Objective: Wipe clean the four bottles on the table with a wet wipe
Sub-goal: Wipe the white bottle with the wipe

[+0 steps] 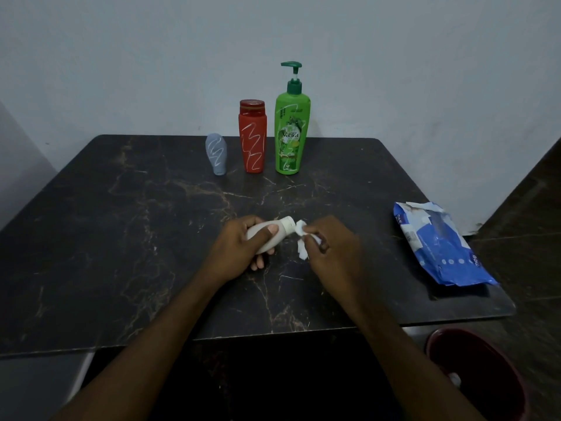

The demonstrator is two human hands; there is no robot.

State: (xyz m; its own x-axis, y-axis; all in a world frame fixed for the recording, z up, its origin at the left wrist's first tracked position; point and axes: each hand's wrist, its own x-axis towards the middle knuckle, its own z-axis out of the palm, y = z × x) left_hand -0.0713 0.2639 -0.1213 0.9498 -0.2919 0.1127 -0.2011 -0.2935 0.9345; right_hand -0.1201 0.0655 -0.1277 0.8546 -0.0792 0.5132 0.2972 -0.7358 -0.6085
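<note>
Head view showed the left grip (243, 247) curled round a small white bottle (273, 233), thumb on top, holding it tilted just above the dark marbled worktop (121, 238) near its middle, cap end pointing toward the right grip (331, 247). That grip pinched a crumpled wet wipe (301, 235), which touched the bottle's cap; a loose end of the wipe hung down below the fingers. Three more bottles stood in a row at the far edge of the worktop, well apart from both grips: a small grey bottle (216, 154) standing on its cap, a red bottle (253, 138) just beside it, and a tall green pump bottle (291, 135) next to that. All three carried white scribbled marks. A blue wipes pack (437, 247) lay flat near the right edge. Below that corner, off the worktop, sat a dark red bin (479, 375).
</note>
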